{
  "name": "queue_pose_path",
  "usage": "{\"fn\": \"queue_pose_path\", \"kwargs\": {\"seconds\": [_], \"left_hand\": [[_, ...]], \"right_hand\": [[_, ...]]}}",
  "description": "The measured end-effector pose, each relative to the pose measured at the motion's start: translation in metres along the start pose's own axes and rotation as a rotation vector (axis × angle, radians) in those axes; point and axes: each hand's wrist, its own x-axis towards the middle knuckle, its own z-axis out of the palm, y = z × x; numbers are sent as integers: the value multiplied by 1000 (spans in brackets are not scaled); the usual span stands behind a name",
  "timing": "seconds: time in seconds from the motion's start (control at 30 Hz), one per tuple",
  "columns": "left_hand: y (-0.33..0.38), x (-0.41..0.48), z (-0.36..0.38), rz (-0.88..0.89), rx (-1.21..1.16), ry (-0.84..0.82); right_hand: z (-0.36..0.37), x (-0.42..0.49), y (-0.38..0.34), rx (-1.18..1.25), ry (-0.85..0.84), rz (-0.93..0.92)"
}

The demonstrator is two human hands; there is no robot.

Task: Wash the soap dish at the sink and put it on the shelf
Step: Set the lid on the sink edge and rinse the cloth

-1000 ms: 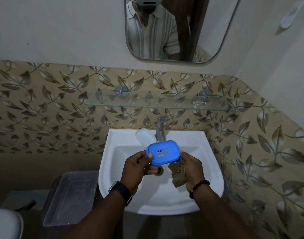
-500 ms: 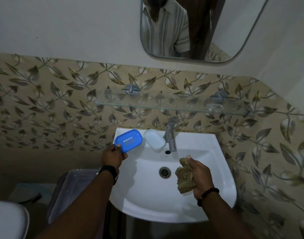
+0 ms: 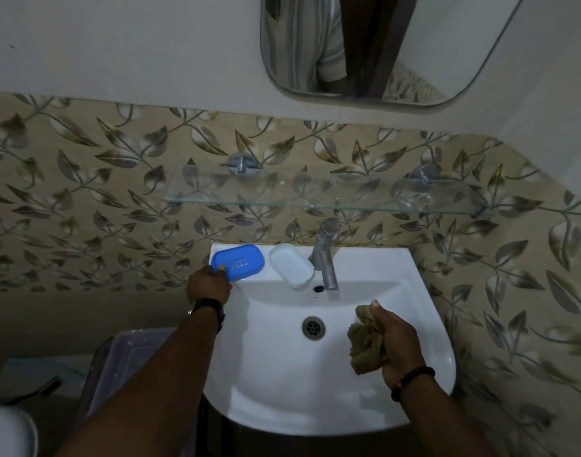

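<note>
Blue soap dish tray [image 3: 238,266] pinched in left hand [image 3: 209,285], resting on sink [image 3: 365,268] ledge at 10 o'clock. Right hand [image 3: 394,341] clamped on brown cloth [image 3: 366,344]. Glass shelf [image 3: 315,202] bare: placement judged outstanding; washing cannot be confirmed.

Your left hand [image 3: 209,286] grips a blue soap dish [image 3: 238,262] of smooth, slightly glossy plastic, with small slots in its face. Just right of it lies a pale translucent plastic lid [image 3: 291,265], matt and milky. Your right hand [image 3: 396,341] bunches a brown cloth [image 3: 366,346], coarse and crumpled. The sink [image 3: 381,265] is glossy white ceramic; the tap [image 3: 327,255] and drain ring [image 3: 313,328] are dull brushed metal. The shelf [image 3: 315,192] on the far wall is clear glass on metal mounts.
</note>
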Motion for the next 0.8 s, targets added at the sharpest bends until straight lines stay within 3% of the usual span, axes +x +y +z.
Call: {"fn": "queue_pose_path", "kwargs": {"seconds": [0.33,0.63,0.8], "left_hand": [[4,-14,3,146,394,28],[0,-28,8,180,358,48],[-5,-54,16,323,228,105]], "right_hand": [[9,1,7,60,-26,51],[1,-4,5,39,1,27],[0,-5,-1,74,-90,67]]}}
